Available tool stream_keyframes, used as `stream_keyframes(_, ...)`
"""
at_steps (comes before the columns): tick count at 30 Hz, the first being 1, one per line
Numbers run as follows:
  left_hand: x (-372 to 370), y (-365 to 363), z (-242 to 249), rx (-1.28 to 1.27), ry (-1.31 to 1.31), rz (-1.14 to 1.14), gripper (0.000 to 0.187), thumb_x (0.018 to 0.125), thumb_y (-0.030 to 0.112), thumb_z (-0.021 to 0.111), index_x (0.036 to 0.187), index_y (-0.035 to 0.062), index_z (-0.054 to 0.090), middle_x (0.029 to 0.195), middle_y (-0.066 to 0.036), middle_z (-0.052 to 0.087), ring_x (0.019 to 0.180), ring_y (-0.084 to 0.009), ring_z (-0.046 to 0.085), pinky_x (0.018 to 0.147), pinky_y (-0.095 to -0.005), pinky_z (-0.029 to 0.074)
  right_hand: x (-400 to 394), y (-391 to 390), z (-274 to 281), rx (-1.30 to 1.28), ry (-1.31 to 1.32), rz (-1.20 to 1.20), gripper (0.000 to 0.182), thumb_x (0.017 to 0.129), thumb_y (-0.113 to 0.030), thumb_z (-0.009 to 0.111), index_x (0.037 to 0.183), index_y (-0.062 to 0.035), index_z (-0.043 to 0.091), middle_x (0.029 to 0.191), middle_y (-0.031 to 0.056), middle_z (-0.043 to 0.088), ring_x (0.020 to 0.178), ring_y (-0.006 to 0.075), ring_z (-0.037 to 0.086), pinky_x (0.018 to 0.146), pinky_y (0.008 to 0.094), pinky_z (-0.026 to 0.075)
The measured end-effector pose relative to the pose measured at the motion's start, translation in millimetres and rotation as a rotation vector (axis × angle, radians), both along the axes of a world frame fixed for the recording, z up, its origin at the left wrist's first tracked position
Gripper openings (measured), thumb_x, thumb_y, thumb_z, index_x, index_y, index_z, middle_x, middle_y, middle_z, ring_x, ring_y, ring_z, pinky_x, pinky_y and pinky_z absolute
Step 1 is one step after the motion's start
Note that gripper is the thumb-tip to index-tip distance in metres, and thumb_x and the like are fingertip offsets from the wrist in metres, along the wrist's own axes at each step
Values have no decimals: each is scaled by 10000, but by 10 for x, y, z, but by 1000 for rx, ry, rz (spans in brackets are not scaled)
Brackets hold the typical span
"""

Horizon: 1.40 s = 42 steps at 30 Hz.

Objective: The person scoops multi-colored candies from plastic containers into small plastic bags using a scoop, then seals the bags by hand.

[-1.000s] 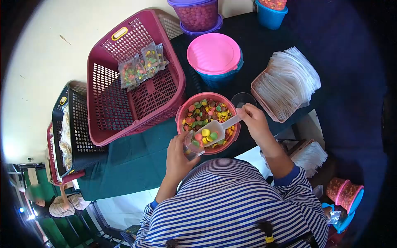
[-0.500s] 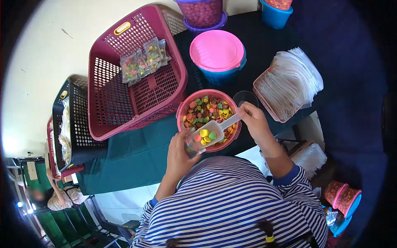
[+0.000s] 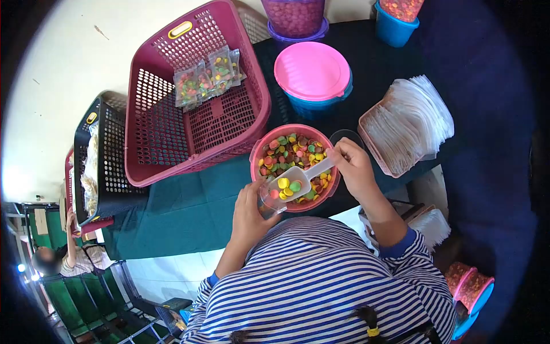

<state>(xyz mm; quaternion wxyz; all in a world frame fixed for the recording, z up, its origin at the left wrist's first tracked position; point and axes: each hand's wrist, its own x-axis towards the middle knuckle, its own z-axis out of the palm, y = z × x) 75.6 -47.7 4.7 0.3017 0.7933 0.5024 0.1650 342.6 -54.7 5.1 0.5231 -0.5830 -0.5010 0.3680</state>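
Note:
My right hand (image 3: 353, 166) grips the handle of a white scoop (image 3: 318, 168), which points down to the left over a pink tub (image 3: 255, 160). Several yellow, green and coral round candies (image 3: 285, 184) lie in the scoop. Its front end reaches the mouth of a clear plastic bag (image 3: 269, 207), pinched by my left hand (image 3: 248, 213) beside the tub's near rim. More mixed candies (image 3: 285, 150) fill the tub below. Just behind my right hand, a round transparent lid or dish (image 3: 345, 135) is partly visible.
A maroon basket (image 3: 197, 160) holding filled candy bags (image 3: 209, 77) stands left of a pink-lidded tub (image 3: 312, 69). Empty clear bags (image 3: 409, 117) fill a tray at right. A black basket (image 3: 109, 178) is farther left. Another person (image 3: 74, 258) appears at lower left.
My view has shifted a little, so the table items appear slightly farther right. The scoop stays at the bag's mouth, and its candies sit slightly nearer the bag.

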Motion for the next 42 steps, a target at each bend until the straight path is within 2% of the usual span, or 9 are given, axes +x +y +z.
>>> stream_keyframes(10, 7, 72, -7, 44, -42, -3, 829, 613, 79, 837, 1339, 42, 439, 1252, -165, 536, 1176, -343, 529, 988, -412, 454, 40, 14, 70, -27, 59, 21, 273, 940, -176, 635, 757, 17, 571, 748, 28, 455, 664, 105, 434, 616, 268, 366)
stream_keyframes(12, 11, 69, -25, 49, -43, -8, 831, 617, 86, 838, 1342, 38, 434, 1252, -168, 537, 1180, -344, 530, 992, -412, 450, 53, 18, 62, 26, -94, -9, 267, 934, -169, 642, 752, 11, 567, 756, 27, 455, 666, 107, 435, 608, 275, 366)
stream_keyframes(19, -2, 66, -10, 14, -75, 17, 835, 625, 90, 834, 1350, 31, 424, 1264, -167, 532, 1190, -351, 526, 1006, -414, 441, -79, 34, 163, 81, -148, 0, 274, 928, -168, 647, 748, 21, 564, 722, 48, 462, 634, 124, 446, 597, 284, 368)
stream_keyframes(22, -13, 63, -14, 28, -84, 9, 835, 624, 88, 830, 1352, 37, 425, 1266, -164, 532, 1195, -350, 523, 1011, -417, 435, -111, 29, 230, 46, -99, 66, 298, 945, -194, 626, 748, 7, 526, 760, 28, 416, 693, 114, 421, 630, 269, 354)
stream_keyframes(24, -11, 57, 2, 13, -71, -2, 836, 621, 90, 827, 1352, 40, 425, 1268, -163, 531, 1200, -349, 519, 1014, -420, 432, -117, 30, 254, 66, -204, 73, 292, 943, -190, 627, 753, 6, 525, 762, 31, 421, 694, 117, 429, 636, 268, 360)
stream_keyframes(31, -11, 51, 30, -6, -61, 11, 832, 620, 89, 828, 1347, 38, 427, 1274, -164, 529, 1208, -348, 515, 1019, -422, 427, -108, 32, 156, 59, -126, 51, 287, 937, -177, 633, 752, 12, 521, 765, 32, 429, 681, 118, 430, 622, 263, 357)
stream_keyframes(37, -1, 42, 7, -40, -67, 41, 817, 644, 101, 832, 1349, 33, 424, 1267, -167, 543, 1193, -346, 532, 1007, -411, 438, -87, -15, 185, 150, -327, 19, 271, 936, -155, 630, 752, 11, 520, 750, 36, 433, 665, 98, 432, 587, 253, 345)
stream_keyframes(40, -7, 32, -47, -11, -184, 5, 807, 634, 102, 836, 1334, 31, 442, 1260, -169, 557, 1160, -306, 570, 984, -377, 456, -143, -65, 311, 90, -176, 36, 268, 921, -169, 640, 748, 2, 526, 734, 49, 447, 673, 147, 468, 632, 278, 355)
stream_keyframes(42, 19, -17, -52, -75, -406, 24, 802, 593, 89, 829, 1312, 36, 479, 1221, -163, 589, 1152, -307, 589, 986, -377, 472, -231, -116, 440, 206, -393, 83, 196, 858, -231, 695, 784, -71, 610, 795, 37, 542, 780, 217, 541, 815, 409, 338)
